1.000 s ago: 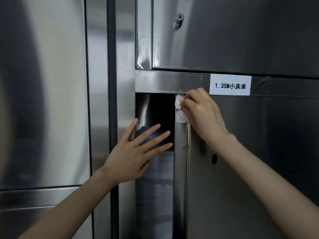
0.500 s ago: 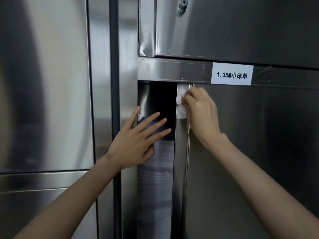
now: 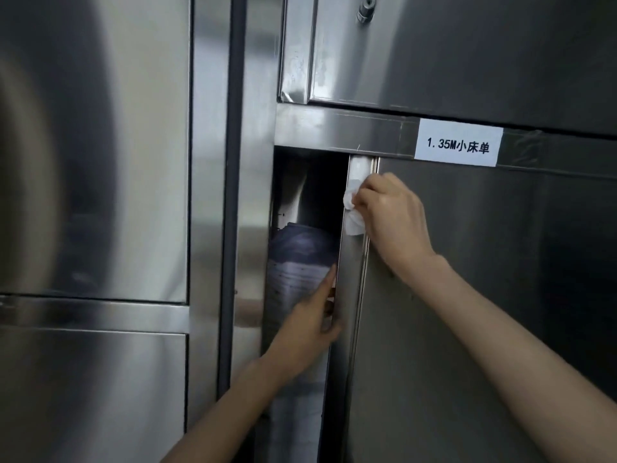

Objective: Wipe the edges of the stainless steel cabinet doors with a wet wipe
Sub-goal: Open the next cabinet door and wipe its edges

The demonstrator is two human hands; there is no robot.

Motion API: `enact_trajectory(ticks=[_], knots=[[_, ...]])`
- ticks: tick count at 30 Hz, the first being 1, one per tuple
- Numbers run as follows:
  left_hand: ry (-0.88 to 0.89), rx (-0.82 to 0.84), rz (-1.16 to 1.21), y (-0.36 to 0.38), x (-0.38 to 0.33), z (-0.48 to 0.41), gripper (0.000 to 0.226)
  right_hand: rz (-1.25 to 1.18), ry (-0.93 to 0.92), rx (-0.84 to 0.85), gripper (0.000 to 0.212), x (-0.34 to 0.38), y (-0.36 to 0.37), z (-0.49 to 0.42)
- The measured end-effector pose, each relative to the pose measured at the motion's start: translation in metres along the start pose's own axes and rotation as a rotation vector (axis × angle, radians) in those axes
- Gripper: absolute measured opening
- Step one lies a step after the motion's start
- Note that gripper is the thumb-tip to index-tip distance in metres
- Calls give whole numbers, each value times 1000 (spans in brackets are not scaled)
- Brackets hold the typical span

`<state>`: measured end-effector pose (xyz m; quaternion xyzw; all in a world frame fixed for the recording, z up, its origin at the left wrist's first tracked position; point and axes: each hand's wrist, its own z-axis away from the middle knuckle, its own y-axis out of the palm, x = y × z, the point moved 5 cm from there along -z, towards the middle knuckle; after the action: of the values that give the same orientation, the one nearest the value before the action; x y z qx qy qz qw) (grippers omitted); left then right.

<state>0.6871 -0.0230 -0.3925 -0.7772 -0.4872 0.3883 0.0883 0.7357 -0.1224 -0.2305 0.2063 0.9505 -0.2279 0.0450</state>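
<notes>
Below label (image 3: 458, 142) "1.35M小床单", right grip (image 3: 390, 217) pinches wet wipe (image 3: 353, 213); left grip (image 3: 305, 330) holds door edge (image 3: 350, 279).

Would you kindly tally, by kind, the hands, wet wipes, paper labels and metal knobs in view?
Hands: 2, left hand gripping the door edge, right hand holding the wet wipe
Wet wipe: 1
Paper label: 1
Metal knob: 1
Total: 5

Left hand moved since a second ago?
Yes. The left hand shifted right and down relative to the label, now gripping the door edge.
</notes>
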Motion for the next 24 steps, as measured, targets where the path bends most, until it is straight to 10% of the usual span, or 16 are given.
enact_trajectory(ticks=[18, 24], knots=[[-104, -177, 74, -6, 19, 13, 88, 90, -253, 43, 23, 34, 22, 62], [-91, -125, 74, -3, 10, 11, 90, 62, -88, -14, 19, 21, 6, 28]])
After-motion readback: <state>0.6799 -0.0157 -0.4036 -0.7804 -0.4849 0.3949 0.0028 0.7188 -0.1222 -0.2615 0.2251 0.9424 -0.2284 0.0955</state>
